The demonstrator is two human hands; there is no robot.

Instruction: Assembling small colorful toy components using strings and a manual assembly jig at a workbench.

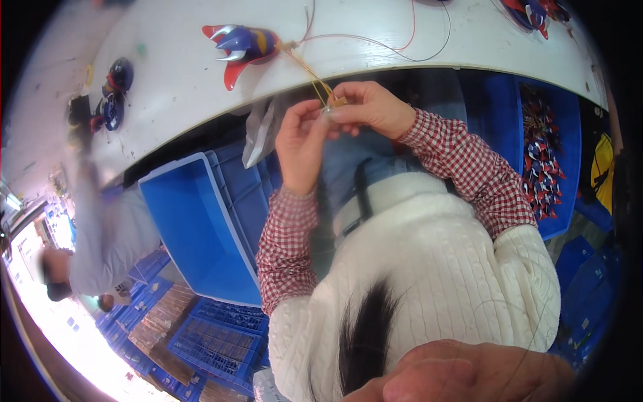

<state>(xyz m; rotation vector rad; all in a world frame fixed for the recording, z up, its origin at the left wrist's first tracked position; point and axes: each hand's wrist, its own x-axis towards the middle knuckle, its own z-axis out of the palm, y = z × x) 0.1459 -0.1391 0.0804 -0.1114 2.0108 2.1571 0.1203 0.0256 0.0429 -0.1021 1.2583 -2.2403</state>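
Note:
Just past the table's near edge, my left hand point(303, 144) and my right hand point(374, 107) meet with fingertips pinched. A small tan piece point(339, 102) shows at the right thumb and index finger. Thin yellow wires point(312, 72) run into both pinches; my left fingers close on their ends, partly hidden there. The wires lead up to a glossy red, blue and silver-white plastic part point(249, 47) with pointed, claw-like ends, lying on the white table point(181, 87). Red and dark thin wires point(375, 38) trail from it to the right across the tabletop.
An open blue crate point(191, 228) stands left of my lap. To the right, a blue bin point(568, 161) holds several similar red, blue and white parts point(542, 177). More lie on the table's far right point(529, 13) and left point(117, 87). Another person point(110, 228) works at left.

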